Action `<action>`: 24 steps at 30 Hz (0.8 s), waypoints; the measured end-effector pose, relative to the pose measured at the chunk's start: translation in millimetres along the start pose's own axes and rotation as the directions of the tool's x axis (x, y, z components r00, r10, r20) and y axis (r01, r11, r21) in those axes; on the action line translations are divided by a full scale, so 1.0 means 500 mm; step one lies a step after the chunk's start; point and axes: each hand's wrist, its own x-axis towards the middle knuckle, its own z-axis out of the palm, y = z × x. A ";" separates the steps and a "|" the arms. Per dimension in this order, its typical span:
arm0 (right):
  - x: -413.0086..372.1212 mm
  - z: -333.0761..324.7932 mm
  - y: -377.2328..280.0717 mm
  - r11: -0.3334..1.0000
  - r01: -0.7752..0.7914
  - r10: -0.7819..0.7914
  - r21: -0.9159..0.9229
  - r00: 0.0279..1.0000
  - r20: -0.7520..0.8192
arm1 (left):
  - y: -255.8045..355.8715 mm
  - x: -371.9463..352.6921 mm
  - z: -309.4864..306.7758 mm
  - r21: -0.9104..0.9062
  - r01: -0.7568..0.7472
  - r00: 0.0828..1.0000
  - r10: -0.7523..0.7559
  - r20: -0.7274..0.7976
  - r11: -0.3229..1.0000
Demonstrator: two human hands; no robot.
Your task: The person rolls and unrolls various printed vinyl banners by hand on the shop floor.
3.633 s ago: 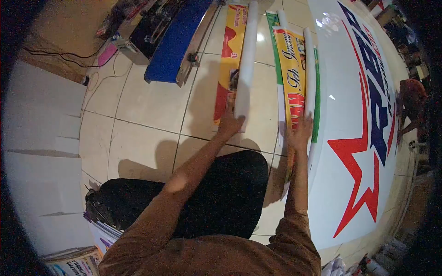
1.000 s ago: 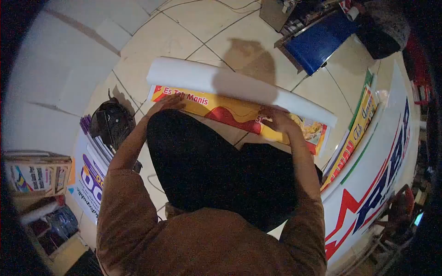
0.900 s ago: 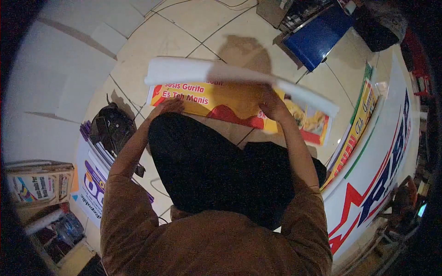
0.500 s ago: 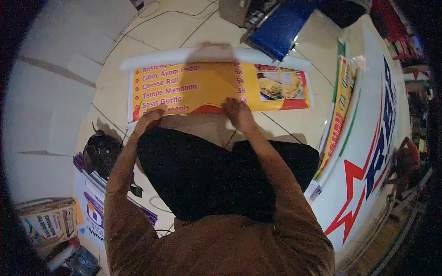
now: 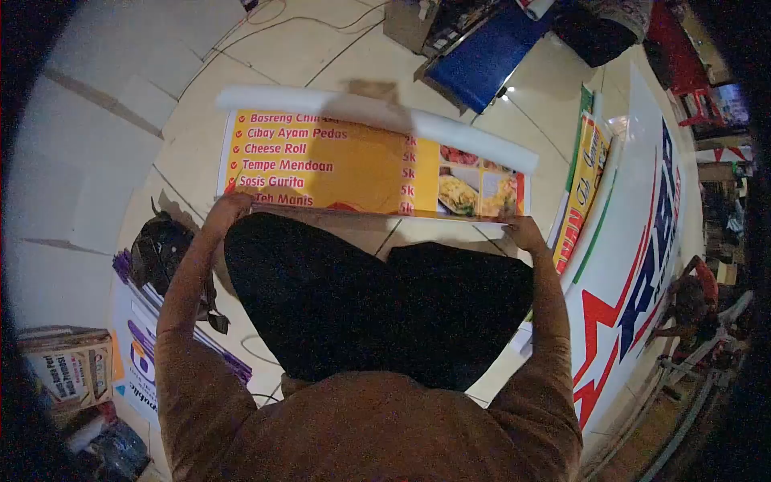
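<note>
A yellow printed menu banner [image 5: 361, 181] lies on the floor in front of my knees, with red text, prices and food photos. Its far side is rolled into a white tube [image 5: 474, 138]. At the near left corner, my left hand [image 5: 231, 212] has its fingers closed on the banner's edge. My right hand [image 5: 524, 233] pinches the near right corner. Between the two hands the near edge runs fairly straight and looks slightly folded or lifted. My head's shadow darkens the middle of the print.
Rolled, colourful banners [image 5: 580, 193] and a large white sign with a red star [image 5: 634, 297] stand along the right. A black bag [image 5: 161, 253] sits by my left arm. A blue panel [image 5: 490, 56] is ahead; cables [image 5: 297, 24] cross the floor.
My right hand has moved from the middle of the near edge out to the right corner. My left hand has shifted slightly left. The banner's right side has swung a little toward me.
</note>
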 end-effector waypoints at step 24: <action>0.227 0.019 -0.459 0.939 0.289 -0.289 0.187 0.957 -0.028 | -0.026 0.298 0.052 0.120 -0.357 0.934 0.353 0.053 0.926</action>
